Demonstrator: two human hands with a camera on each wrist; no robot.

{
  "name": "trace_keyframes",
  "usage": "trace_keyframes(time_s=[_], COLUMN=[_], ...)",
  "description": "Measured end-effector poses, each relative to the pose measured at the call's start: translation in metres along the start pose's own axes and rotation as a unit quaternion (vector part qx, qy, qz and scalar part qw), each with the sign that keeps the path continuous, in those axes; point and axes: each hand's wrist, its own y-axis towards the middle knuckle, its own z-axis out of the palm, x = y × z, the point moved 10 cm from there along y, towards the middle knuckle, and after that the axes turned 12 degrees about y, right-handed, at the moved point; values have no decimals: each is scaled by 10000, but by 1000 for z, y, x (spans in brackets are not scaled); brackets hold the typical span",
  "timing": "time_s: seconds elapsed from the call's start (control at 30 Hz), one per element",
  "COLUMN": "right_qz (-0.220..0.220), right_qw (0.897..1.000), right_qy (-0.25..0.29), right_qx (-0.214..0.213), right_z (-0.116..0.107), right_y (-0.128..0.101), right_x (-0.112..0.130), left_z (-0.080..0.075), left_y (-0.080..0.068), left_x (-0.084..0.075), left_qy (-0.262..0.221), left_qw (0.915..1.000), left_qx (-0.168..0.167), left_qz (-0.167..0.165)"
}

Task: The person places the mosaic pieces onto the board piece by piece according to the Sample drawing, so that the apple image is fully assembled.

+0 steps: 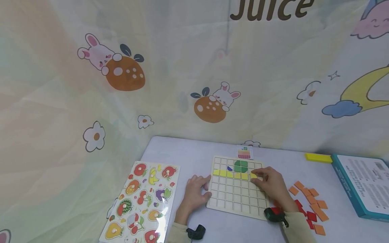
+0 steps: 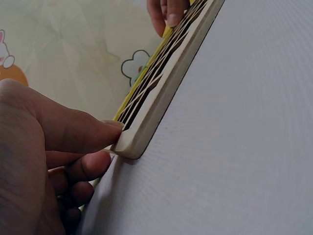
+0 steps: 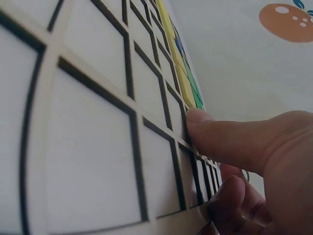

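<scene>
A pale grid board (image 1: 234,199) lies on the table, in front of the person. A row of yellow square tiles (image 1: 230,174) crosses its upper part, with green tiles (image 1: 241,166) and a small blue piece (image 1: 229,168) above. At the row's right end, the right hand (image 1: 271,184) pinches a yellow tile (image 1: 253,175) between thumb and fingers, over the grid. The left hand (image 1: 194,194) touches the board's left edge, index finger and thumb spread along it. In the left wrist view its thumb (image 2: 73,127) reaches the board's corner.
A small picture card (image 1: 244,152) lies behind the board. Orange tiles (image 1: 319,212) and red tiles (image 1: 311,216) are scattered to the right. Beyond them are a yellow block (image 1: 318,158) and a teal-edged book or box (image 1: 364,185). A fruit picture sheet (image 1: 143,202) lies left.
</scene>
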Motion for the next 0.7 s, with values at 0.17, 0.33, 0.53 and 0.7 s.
trace_keyframes(time_s=[0.17, 0.33, 0.53, 0.7], right_qz=[121, 128, -75, -202], right_qw=[9998, 9998, 9997, 9988], right_qy=[13, -35, -142, -370], right_qx=[145, 158, 173, 261], right_z=[2, 0, -1, 0], right_y=[0, -1, 0, 0], right_x=[-1, -1, 3, 6], left_z=[0, 0, 0, 0], left_y=[0, 0, 0, 0], left_x=[0, 0, 1, 0], left_qy=[54, 43, 63, 36], left_qw=[10000, 10000, 10000, 10000], left_qx=[8, -11, -41, -10], left_qz=[-4, 18, 16, -17])
